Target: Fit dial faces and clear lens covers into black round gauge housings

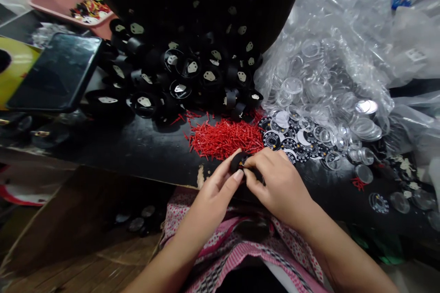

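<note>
My left hand and my right hand meet at the near edge of a black table. Both pinch one small round black part between fingertips and thumbs. Just beyond the hands lies a heap of thin red pins. To the right of it are round printed dial discs, black with white marks. A big pile of black round housings with pale metal plates spills from a black bag at the back.
Clear plastic bags of round transparent lenses fill the right side, with loose lenses on the table. A dark phone lies at left beside a pink tray. Pink patterned cloth covers my lap.
</note>
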Demonstrator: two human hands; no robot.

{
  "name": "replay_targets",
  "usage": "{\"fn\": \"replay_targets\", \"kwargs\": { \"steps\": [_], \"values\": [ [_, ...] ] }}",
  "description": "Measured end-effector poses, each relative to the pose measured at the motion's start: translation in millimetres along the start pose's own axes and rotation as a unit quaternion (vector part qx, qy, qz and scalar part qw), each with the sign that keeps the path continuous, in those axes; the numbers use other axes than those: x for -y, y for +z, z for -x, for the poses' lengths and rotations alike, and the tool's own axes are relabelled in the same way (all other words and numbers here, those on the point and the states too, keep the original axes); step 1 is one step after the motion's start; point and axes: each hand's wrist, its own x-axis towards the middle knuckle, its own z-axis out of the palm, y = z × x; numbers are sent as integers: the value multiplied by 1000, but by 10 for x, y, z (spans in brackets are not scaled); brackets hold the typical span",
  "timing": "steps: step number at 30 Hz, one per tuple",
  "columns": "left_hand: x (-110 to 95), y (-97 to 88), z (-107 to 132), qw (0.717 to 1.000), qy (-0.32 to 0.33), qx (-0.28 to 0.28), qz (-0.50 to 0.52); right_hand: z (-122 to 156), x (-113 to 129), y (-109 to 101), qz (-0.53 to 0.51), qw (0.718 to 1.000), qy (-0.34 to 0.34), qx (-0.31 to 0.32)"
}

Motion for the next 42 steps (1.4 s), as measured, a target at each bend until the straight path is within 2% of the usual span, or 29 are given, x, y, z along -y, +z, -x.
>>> {"fn": "replay_targets", "kwargs": {
  "steps": [3, 6, 9, 11, 13, 16, 17, 20, 23, 25, 28, 29, 32, 35, 36, 38, 40, 42],
  "values": [
    [25, 65, 26, 999, -25, -34, 12, -30, 20, 31, 39, 999, -9, -16],
    [31, 130, 31, 996, -65, -48, 41, -63, 71, 9, 9, 998, 52, -19],
    [38, 119, 8, 998, -27, -33, -36, -74, 44, -65, -45, 991, 121, 26],
    [50, 83, -14, 995, 0, -8, -103, -75, -71, -123, -102, 985, 126, 64],
    [70, 52, -32, 995, 12, 4, -102, -98, -257, -168, -118, 983, 134, 34],
    [99, 41, -51, 999, 23, 3, -41, -206, -573, -191, 21, 979, 186, -85],
    [104, 43, -55, 999, 25, 2, -35, -258, -665, -189, 83, 972, 196, -99],
    [102, 51, -65, 999, 17, 12, -30, -413, -871, -184, 191, 962, 184, -57],
    [98, 71, -69, 1000, 9, 0, 14, -475, -966, -214, 181, 970, 154, -57],
    [94, 99, -73, 998, 12, -18, 65, -427, -936, -238, 150, 974, 135, -99],
    [64, 155, -94, 988, -20, -5, 151, -240, -708, -213, 65, 981, 67, -168],
    [48, 169, -105, 984, -41, 5, 176, -163, -596, -184, 27, 986, 34, -159],
    [-4, 184, -140, 971, -89, 18, 220, 37, -280, -81, -28, 995, -49, -79],
    [-26, 167, -156, 977, -64, 20, 200, 114, -124, -38, -19, 994, -94, -61],
    [-23, 160, -155, 982, -49, 19, 183, 108, -107, -42, -28, 993, -94, -63],
    [0, 149, -141, 989, -22, 22, 143, 59, -96, -59, -66, 993, -53, -82],
    [29, 144, -115, 994, 0, 31, 101, -17, -86, -64, -102, 990, 26, -97],
    [45, 148, -80, 997, 23, 41, 53, -92, -62, -39, -112, 985, 103, -78]
  ]
}}
